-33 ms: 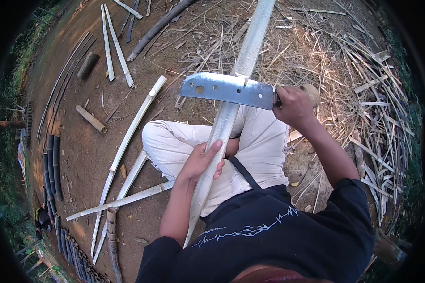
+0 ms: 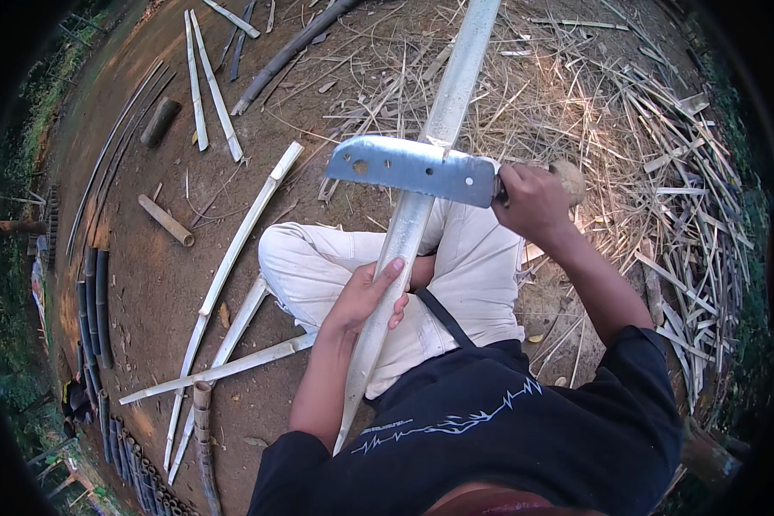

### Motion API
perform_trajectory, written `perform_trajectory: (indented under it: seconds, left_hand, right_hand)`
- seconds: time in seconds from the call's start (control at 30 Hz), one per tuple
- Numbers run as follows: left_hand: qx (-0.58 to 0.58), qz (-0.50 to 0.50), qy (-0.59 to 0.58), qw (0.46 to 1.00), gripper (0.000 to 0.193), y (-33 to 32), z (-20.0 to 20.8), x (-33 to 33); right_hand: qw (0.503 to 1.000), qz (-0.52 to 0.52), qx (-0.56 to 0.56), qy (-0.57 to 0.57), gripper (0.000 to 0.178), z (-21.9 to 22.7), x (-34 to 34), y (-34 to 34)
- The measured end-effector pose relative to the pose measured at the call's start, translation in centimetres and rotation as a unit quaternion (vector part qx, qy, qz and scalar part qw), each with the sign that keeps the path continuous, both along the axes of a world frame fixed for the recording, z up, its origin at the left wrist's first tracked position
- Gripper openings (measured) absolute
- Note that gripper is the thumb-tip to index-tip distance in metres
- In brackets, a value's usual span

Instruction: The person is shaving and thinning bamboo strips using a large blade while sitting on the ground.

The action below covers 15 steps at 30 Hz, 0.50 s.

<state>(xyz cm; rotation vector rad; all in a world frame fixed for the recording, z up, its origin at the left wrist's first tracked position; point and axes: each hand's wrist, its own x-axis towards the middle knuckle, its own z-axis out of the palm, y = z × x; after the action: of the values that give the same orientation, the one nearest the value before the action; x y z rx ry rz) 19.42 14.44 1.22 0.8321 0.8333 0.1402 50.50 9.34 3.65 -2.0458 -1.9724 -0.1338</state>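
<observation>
A long split bamboo strip (image 2: 458, 82) runs from the top of the view down across my lap to my left side. My left hand (image 2: 371, 295) is closed around its lower part, thumb on top of the pale face. Above my lap, my right hand (image 2: 533, 202) grips the dark handle of a machete (image 2: 413, 169). Its broad steel blade, with several round holes, lies across the strip and points left. A pale raised bit of bamboo shows at the blade's far edge. The rounded handle end (image 2: 569, 182) sticks out to the right of my fist.
Split bamboo strips (image 2: 248, 228) lie on the dirt at my left, beside a short bamboo piece (image 2: 166, 220) and a dark bamboo pole (image 2: 202, 439). Shavings (image 2: 568, 112) cover the ground ahead, with a pile of slivers (image 2: 705, 232) at right. Dark bamboo lengths (image 2: 95, 297) lie far left.
The machete blade has shifted very slightly left and tilted, its handle side a little lower. My right hand has moved with it. My left hand and the strip have stayed in place.
</observation>
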Motion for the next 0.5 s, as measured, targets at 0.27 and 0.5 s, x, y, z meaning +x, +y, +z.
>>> perform_trajectory:
  seconds: [0.27,0.5]
  left_hand:
    - [-0.026,0.003,0.019,0.999,0.042,-1.9,-0.8,-1.6]
    - [-0.036,-0.004,0.033,0.999,0.042,-2.2,-0.8,-3.3]
  right_hand:
    - [0.995,-0.092,0.002,-0.038,0.019,-0.5,5.4,2.7]
    - [0.982,0.146,0.023,-0.12,0.02,-1.1,0.9,0.4]
